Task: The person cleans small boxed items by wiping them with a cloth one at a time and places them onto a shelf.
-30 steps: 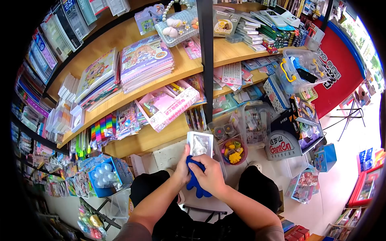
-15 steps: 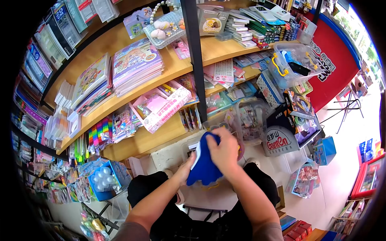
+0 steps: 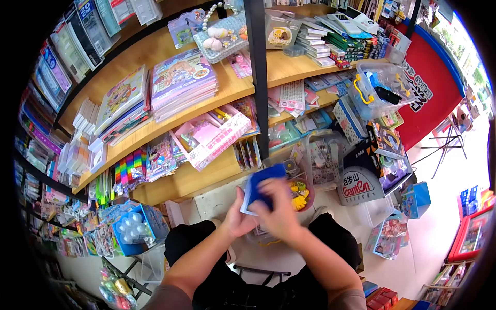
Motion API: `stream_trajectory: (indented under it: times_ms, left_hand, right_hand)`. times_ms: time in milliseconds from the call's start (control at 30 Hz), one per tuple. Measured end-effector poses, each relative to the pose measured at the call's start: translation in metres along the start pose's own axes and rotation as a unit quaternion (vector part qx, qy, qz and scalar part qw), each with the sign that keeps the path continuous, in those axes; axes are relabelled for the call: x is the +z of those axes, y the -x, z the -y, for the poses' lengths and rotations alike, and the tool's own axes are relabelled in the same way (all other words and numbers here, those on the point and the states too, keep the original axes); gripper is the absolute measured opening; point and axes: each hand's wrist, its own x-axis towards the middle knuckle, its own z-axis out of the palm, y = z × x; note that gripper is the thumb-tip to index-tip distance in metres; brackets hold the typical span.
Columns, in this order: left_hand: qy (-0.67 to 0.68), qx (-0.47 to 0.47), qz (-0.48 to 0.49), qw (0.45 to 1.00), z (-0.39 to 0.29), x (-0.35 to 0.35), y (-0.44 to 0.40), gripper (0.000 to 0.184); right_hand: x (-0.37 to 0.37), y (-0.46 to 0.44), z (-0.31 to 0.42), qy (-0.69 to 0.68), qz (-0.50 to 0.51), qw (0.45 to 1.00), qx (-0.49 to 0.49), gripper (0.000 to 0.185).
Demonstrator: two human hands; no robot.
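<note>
A flat, deep-blue item [image 3: 263, 181] with a pale edge is between my hands, above the floor in front of the shelf. Its kind is unclear, since blur and my fingers hide part of it. My left hand [image 3: 238, 216] is closed on its lower left edge. Over its right side lies my right hand [image 3: 280, 206], fingers bent onto the blue face and smeared by motion. Just beyond, a round pink tub [image 3: 310, 200] holds yellow pieces [image 3: 299, 195]. A clear plastic container sits partly hidden below my hands.
The wooden shelf [image 3: 227, 93] carries books [image 3: 183, 82] and a pink box [image 3: 212, 139]. To the right are a clear bin [image 3: 324, 157], a black-and-grey carton [image 3: 361, 183] and a handled tub [image 3: 382, 93]. A blue box of clear balls [image 3: 137, 230] stands left of my knees.
The blue item has gone from a broad shape with a wavy lower edge to a smaller, squarer one. My right hand moved down and slightly left, uncovering the yellow pieces.
</note>
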Motion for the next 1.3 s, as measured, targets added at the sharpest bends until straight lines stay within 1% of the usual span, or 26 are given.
stream_trajectory:
  times_ms: [33,67,133,233,267,300,367,400,433,467,533,567,633,700,733,767,800,900,933,967,1033,1067,1200,1300]
  left_hand:
    - [-0.033,0.013,-0.025,0.999,0.009,-0.017,0.001,0.069]
    - [-0.066,0.025,-0.051,0.996,0.018,-0.033,0.001,0.065]
    - [-0.031,-0.013,-0.046,0.998,0.022,-0.043,-0.001,0.062]
    - [-0.005,-0.067,-0.060,0.996,0.018,-0.033,-0.003,0.060]
    - [-0.015,-0.091,-0.084,0.992,0.014,-0.022,0.001,0.060]
    - [-0.025,-0.115,-0.109,0.987,0.010,-0.007,0.005,0.060]
    - [-0.029,-0.123,-0.055,0.990,0.011,0.001,0.005,0.060]
    - [-0.026,-0.126,-0.027,0.991,0.013,-0.003,0.005,0.059]
    - [-0.023,-0.129,0.002,0.991,0.014,-0.006,0.005,0.059]
    - [-0.022,-0.130,0.002,0.991,0.015,-0.008,0.004,0.055]
    - [-0.037,-0.128,0.023,0.991,0.017,-0.013,0.006,0.055]
    - [-0.046,-0.127,0.033,0.990,0.016,-0.014,0.007,0.055]
    - [-0.066,-0.089,0.068,0.992,0.008,-0.013,0.011,0.065]
    - [-0.085,-0.031,0.110,0.990,-0.002,-0.003,0.012,0.072]
    - [-0.077,-0.032,0.108,0.991,-0.005,-0.004,0.011,0.081]
    - [-0.097,-0.028,0.110,0.989,-0.007,-0.009,0.011,0.082]
    - [-0.117,-0.025,0.112,0.987,-0.008,-0.017,0.010,0.082]
    - [-0.158,-0.019,0.096,0.983,-0.007,-0.018,0.008,0.083]
    - [-0.169,-0.019,0.088,0.981,-0.007,-0.016,0.008,0.084]
    - [-0.178,-0.009,0.072,0.981,-0.008,-0.014,0.009,0.084]
    - [-0.195,0.010,0.038,0.980,-0.009,-0.009,0.013,0.084]
    - [-0.197,0.019,0.044,0.979,-0.011,-0.006,0.014,0.084]
    - [-0.197,0.037,0.086,0.976,-0.024,0.001,0.013,0.088]
    - [-0.140,0.073,0.126,0.979,-0.030,0.006,0.011,0.088]
  right_hand:
    - [0.011,0.006,0.000,0.036,0.133,0.988,-0.067,0.033]
    - [0.019,0.009,-0.001,0.109,0.127,0.982,-0.081,0.034]
    - [0.030,0.010,-0.003,0.255,0.116,0.954,-0.111,0.037]
    - [0.031,0.004,-0.009,0.309,0.074,0.947,-0.038,0.038]
    - [0.029,0.002,-0.009,0.318,0.068,0.945,-0.023,0.034]
    - [0.025,0.000,-0.012,0.313,0.064,0.947,0.027,0.032]
    - [0.017,-0.008,-0.019,0.299,0.054,0.945,0.124,0.029]
    - [0.011,-0.013,-0.021,0.314,0.036,0.944,0.099,0.023]
    - [0.007,-0.016,-0.022,0.311,0.029,0.941,0.127,0.022]
    - [0.004,-0.019,-0.023,0.308,0.021,0.938,0.155,0.022]
    - [-0.006,-0.023,-0.028,0.310,0.012,0.931,0.194,0.022]
    - [-0.013,-0.023,-0.038,0.322,0.024,0.922,0.212,0.025]
    - [-0.032,-0.020,-0.051,0.338,0.022,0.915,0.220,0.030]
    - [-0.048,-0.019,-0.058,0.293,-0.006,0.917,0.269,0.033]
    - [-0.055,-0.020,-0.058,0.261,-0.014,0.932,0.251,0.033]
    - [-0.061,-0.020,-0.057,0.227,-0.019,0.946,0.233,0.033]
    - [-0.065,-0.023,-0.050,0.138,-0.024,0.961,0.237,0.031]
    - [-0.070,-0.023,-0.021,0.027,0.024,0.993,0.108,0.025]
    - [-0.067,-0.023,-0.015,0.020,0.069,0.997,0.014,0.022]
    - [-0.060,-0.021,-0.003,0.048,0.110,0.992,-0.036,0.021]
    - [-0.048,-0.013,0.001,0.089,0.100,0.991,-0.024,0.019]
    - [-0.046,-0.013,-0.004,0.127,0.090,0.987,-0.027,0.017]
    - [-0.048,-0.011,-0.030,0.159,0.077,0.982,0.065,0.015]
    - [-0.049,0.010,-0.049,0.309,0.153,0.928,0.139,0.015]
